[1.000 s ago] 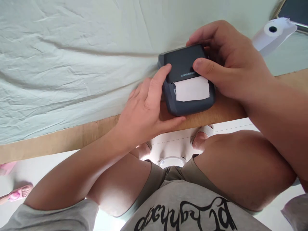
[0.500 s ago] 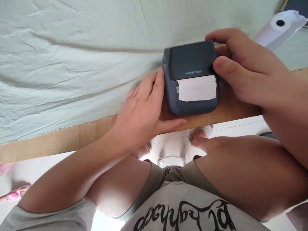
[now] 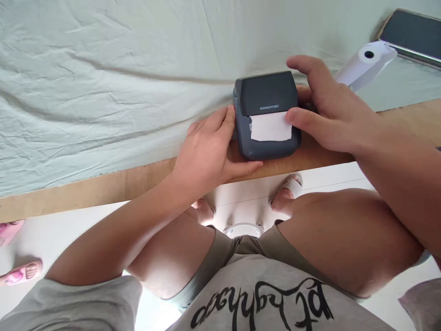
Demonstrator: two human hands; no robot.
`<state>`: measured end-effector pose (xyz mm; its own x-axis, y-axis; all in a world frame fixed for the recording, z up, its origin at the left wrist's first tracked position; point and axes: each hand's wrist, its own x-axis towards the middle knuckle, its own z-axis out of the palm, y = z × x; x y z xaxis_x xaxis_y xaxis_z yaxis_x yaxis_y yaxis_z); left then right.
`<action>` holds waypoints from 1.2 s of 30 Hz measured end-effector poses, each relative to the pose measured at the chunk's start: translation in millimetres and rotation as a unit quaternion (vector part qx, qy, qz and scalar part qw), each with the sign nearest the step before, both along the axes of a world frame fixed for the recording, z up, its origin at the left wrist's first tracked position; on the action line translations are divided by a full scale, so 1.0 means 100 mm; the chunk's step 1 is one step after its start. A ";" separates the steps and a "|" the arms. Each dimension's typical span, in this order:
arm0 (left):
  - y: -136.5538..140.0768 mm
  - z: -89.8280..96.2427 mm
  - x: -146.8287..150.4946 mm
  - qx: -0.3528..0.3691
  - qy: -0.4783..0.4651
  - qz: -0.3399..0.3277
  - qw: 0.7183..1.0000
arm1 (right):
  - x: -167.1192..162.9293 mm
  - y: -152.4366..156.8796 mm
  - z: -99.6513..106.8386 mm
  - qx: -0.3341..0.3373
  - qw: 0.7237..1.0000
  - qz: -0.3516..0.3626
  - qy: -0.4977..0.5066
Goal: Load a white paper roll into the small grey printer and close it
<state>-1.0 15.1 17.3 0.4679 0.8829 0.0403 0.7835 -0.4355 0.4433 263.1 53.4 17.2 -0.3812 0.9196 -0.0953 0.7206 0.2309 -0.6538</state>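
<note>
Head view: the right hand [image 3: 330,108] has shifted down along the printer [image 3: 270,151] within the last second, its thumb going from the dark lid [image 3: 267,89] to the right end of the paper strip [image 3: 270,127]. Its thumb and forefinger stand wide apart, the forefinger off the lid near the top right corner; whether the thumb presses the strip or only hovers over it, I cannot tell. The left hand [image 3: 206,147] has also changed: its forefinger, on the lid a second ago, now lies against the printer's left side, with the thumb spread wide along the front edge. The printer sits a little right of the frame's middle, at the wooden edge [image 3: 144,178] below the cloth [image 3: 120,92]. Its lid looks closed, and the strip juts from the slot as before. To my eye, work has turned from the lid to the strip, the left hand steadying. The roll [image 3: 358,66] lies at upper right.
</note>
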 end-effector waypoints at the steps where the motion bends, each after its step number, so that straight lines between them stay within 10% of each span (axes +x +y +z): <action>1: -0.01 0.02 0.01 -0.002 0.005 0.007 1.000 | 0.00 0.00 0.00 -0.003 1.000 -0.004 0.003; 13: -0.07 0.04 0.04 0.009 0.037 0.013 0.999 | -0.19 -0.08 0.20 -0.043 0.994 -0.101 0.003; 27: -0.08 0.04 0.03 0.012 0.085 0.003 0.996 | -0.41 -0.08 0.61 0.149 0.970 -0.180 -0.066; 36: -0.07 0.03 0.02 0.005 0.073 -0.004 0.997 | -0.56 0.32 0.60 0.048 0.956 -0.014 -0.289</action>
